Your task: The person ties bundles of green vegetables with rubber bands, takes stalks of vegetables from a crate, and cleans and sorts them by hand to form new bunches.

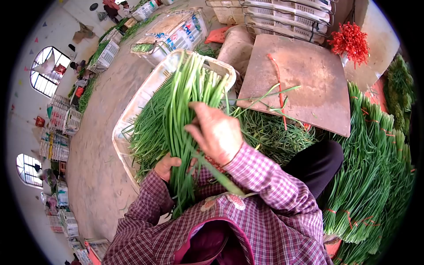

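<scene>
A bunch of long green stalks (181,101) with pale ends at the top stands over a white plastic crate (126,119). Around the bunch's lower part my left hand (167,166) is wrapped, thumb in front. My right hand (216,130) lies against the right side of the bunch, its thumb and fingers bent; whether it pinches a stalk is hard to tell. Loose stalks hang below it across my checked sleeve. More green stalks (148,126) lie in the crate.
A brown board (304,84) with a red tie (280,84) is ahead right. Red ties (349,44) hang beyond it. Tied green bundles (366,176) lie at right, loose greens (274,132) below the board. Stacked crates (287,17) stand at the back; people are far left.
</scene>
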`<state>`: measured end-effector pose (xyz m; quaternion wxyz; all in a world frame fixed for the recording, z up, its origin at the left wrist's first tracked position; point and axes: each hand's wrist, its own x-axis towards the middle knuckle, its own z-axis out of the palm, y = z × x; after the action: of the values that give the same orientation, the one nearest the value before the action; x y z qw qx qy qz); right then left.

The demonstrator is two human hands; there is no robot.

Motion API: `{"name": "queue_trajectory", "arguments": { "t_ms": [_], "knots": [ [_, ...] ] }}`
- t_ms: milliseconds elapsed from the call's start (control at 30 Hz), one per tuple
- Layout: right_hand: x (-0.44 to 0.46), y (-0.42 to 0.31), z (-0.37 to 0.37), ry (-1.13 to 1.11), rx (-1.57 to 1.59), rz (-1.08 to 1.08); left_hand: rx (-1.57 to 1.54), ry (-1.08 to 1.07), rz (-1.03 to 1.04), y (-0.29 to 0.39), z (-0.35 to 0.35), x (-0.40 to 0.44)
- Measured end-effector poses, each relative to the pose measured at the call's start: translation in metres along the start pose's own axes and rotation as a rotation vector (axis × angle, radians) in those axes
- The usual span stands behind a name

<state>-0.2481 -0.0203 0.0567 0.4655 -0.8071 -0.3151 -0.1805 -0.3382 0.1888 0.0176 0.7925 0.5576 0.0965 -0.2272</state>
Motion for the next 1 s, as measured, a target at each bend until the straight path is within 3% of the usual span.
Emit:
{"name": "queue_trajectory", "arguments": {
  "t_ms": [67,200,267,400,433,533,600,767,1000],
  "knots": [
    [-0.004,-0.014,0.015,0.091,0.122,-0.025,-0.053,0.025,-0.001,-0.008,0.006,-0.002],
    [-0.010,-0.019,0.028,0.072,0.109,-0.055,0.015,-0.137,-0.017,-0.014,0.020,0.003],
    [-0.014,-0.020,0.031,0.071,0.015,-0.126,0.167,0.054,0.018,-0.006,0.035,0.000],
    [-0.011,-0.012,0.004,-0.082,0.046,-0.056,0.024,0.033,-0.089,-0.014,0.012,0.006],
    [-0.007,-0.006,-0.006,-0.069,0.045,-0.050,0.018,0.132,-0.063,-0.009,0.024,0.004],
    [0.008,0.017,-0.030,0.168,0.052,-0.141,0.057,0.124,-0.057,-0.007,0.026,0.004],
    [0.017,0.024,-0.041,0.191,-0.011,-0.062,0.080,0.108,-0.063,-0.006,0.027,0.005],
    [0.026,0.031,-0.043,0.093,-0.211,-0.133,0.089,0.116,-0.090,-0.001,0.036,0.002],
    [0.036,0.037,-0.039,0.022,-0.232,-0.298,0.156,0.049,-0.084,0.005,0.037,0.000]
  ]
}}
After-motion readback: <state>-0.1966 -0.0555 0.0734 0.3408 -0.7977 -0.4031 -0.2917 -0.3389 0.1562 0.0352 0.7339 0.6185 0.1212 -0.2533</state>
